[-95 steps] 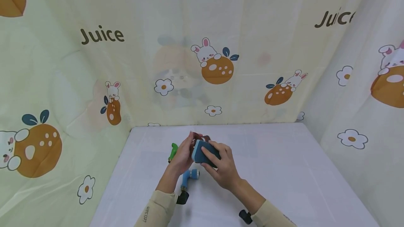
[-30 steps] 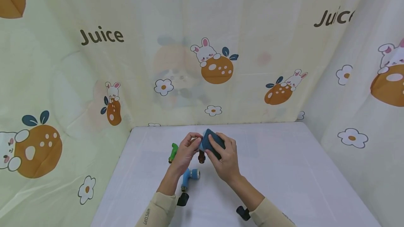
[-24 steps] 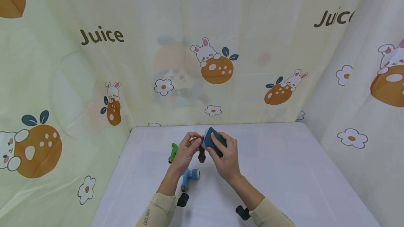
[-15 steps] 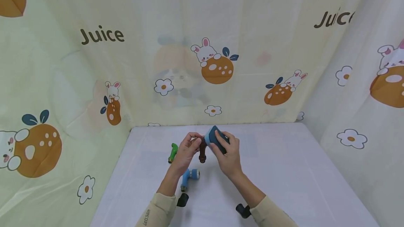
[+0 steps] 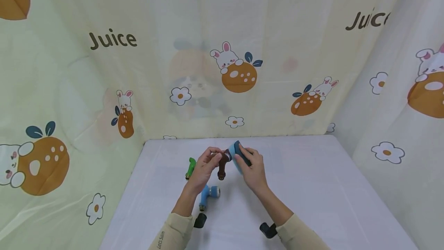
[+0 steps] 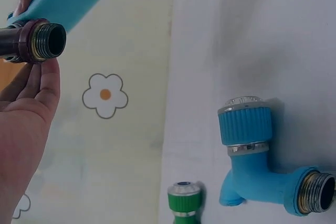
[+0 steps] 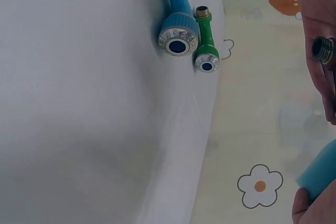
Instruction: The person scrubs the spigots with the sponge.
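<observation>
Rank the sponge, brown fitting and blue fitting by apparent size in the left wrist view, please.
1. Blue fitting
2. Sponge
3. Brown fitting
The frame crops the last two, so this ranks visible parts.

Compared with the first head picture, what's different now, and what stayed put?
The right hand has shifted the sponge rightward and turned it, so its pale blue side faces the brown tap. That tap, mostly hidden earlier, now shows its lower length. The left hand still holds it. The blue tap and green tap stayed put.
</observation>
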{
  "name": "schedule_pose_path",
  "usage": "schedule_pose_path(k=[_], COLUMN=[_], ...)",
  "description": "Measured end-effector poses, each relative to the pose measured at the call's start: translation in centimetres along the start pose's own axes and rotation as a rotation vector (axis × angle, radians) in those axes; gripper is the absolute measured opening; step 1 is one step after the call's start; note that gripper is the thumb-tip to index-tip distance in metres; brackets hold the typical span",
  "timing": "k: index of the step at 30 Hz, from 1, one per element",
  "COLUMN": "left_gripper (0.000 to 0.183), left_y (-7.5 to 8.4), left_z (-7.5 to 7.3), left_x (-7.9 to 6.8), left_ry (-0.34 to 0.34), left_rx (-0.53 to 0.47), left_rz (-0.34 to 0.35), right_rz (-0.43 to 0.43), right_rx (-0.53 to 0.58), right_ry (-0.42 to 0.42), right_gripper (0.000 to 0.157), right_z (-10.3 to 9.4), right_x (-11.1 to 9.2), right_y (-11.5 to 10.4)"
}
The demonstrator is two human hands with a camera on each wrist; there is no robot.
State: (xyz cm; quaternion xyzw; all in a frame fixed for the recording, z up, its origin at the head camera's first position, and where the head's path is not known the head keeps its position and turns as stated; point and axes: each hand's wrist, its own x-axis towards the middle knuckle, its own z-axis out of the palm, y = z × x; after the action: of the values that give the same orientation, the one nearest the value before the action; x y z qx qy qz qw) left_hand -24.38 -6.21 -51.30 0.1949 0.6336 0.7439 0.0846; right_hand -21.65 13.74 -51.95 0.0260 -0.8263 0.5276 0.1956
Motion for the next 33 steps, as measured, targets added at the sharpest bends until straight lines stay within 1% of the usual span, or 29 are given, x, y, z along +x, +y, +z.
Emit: schedule_pose_path(k=[5,7,9,12,15,17,19,22,24,27,30,33], left_gripper=[0.027,0.03,0.037,0.05,0.057,0.058,0.058,0.055,0.051,0.043,0.039,0.037], left_y=[-0.1,-0.1,0.0,0.2,0.3,0.3,0.2,0.0,-0.1,-0.1,0.0,-0.1], left_z=[-0.1,-0.2,-0.2,-0.1,0.1,0.4,0.7,1.3,1.6,2.0,2.2,2.2], left_x=[-0.1,-0.1,0.0,0.2,0.4,0.4,0.5,0.6,0.7,0.7,0.6,0.6], left_ry=[-0.014,-0.02,-0.033,-0.043,-0.027,0.003,0.054,0.158,0.235,0.33,0.4,0.439], left_rx=[-0.05,-0.088,-0.133,-0.184,-0.171,-0.133,-0.081,0.006,0.05,0.114,0.187,0.247], left_rz=[-0.033,-0.057,-0.073,-0.098,-0.11,-0.105,-0.086,-0.036,0.004,0.068,0.128,0.162], right_rz=[0.102,0.151,0.206,0.274,0.302,0.304,0.306,0.301,0.298,0.301,0.303,0.296], right_rx=[0.005,0.034,0.1,0.231,0.325,0.342,0.338,0.306,0.289,0.29,0.29,0.281], right_ry=[-0.041,-0.054,-0.075,-0.113,-0.145,-0.15,-0.146,-0.152,-0.16,-0.16,-0.156,-0.149], right_gripper=[0.05,0.052,0.054,0.057,0.06,0.06,0.058,0.056,0.054,0.051,0.05,0.05], right_z=[-0.2,-0.2,-0.1,0.2,0.4,0.6,0.7,0.9,1.1,1.2,1.2,0.8], right_x=[0.1,0.0,-0.1,-0.3,-0.6,-0.7,-0.8,-1.0,-1.1,-1.2,-1.3,-1.6], right_y=[0.5,0.7,0.8,0.9,0.7,0.7,0.7,0.8,0.7,0.5,-0.2,-1.5])
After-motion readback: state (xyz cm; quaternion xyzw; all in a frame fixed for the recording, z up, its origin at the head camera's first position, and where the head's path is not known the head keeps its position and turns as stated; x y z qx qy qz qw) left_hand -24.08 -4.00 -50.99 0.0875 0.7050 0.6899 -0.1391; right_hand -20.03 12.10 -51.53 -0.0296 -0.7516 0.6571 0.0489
